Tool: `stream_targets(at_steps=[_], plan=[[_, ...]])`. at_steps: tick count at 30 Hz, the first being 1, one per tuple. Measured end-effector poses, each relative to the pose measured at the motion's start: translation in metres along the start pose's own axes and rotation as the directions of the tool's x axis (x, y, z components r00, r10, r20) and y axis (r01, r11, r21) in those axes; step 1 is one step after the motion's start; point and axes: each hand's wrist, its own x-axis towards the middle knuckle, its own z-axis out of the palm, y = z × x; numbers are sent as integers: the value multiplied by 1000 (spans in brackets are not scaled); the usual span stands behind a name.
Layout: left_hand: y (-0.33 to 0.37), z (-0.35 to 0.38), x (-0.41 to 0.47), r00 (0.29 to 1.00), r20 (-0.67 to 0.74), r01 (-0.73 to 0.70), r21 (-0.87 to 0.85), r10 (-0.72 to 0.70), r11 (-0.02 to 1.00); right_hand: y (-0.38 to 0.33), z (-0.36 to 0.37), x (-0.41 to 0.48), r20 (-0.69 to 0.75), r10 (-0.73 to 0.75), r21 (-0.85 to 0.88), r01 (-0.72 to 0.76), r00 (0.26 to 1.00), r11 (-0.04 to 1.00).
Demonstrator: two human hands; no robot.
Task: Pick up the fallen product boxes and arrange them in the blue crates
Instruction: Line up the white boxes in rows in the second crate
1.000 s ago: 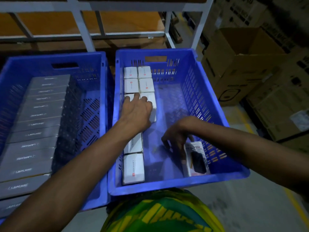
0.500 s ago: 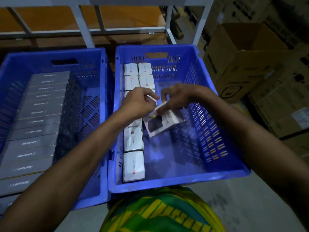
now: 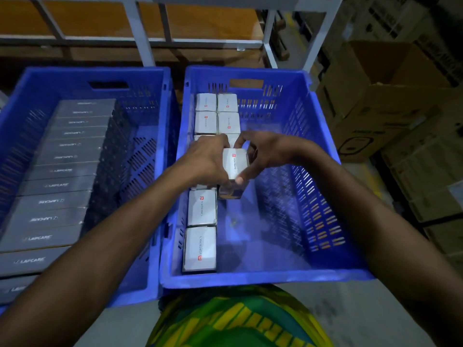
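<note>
Found white product box turned from tilted to upright within the last half second, now standing in the right blue crate just beside the row of boxes; judged nearly placed. Gripped on both sides: left hand curled at one edge, right hand pinching the other

Left forearm & right forearm are bare to the frame edges; left hand & right hand bare also. At 6 o'clock is a garment, green w/ yellow stripes & small yellow blocks, the pattern a bit irregular.
</note>
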Motion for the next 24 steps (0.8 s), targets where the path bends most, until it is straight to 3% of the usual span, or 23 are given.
stream_targets(at_steps=[5,16,24], plan=[[3,10,0,1000,-24,-3,197,8,980,13,14,10,-86,-79,-142,66,993,988],[9,17,0,992,-47,-92,350,116,932,20,31,21,-209,-115,-229,66,971,971],[10,9,11,999,26,21,281,-30,960,21,33,24,-263,-91,-217,33,960,976]])
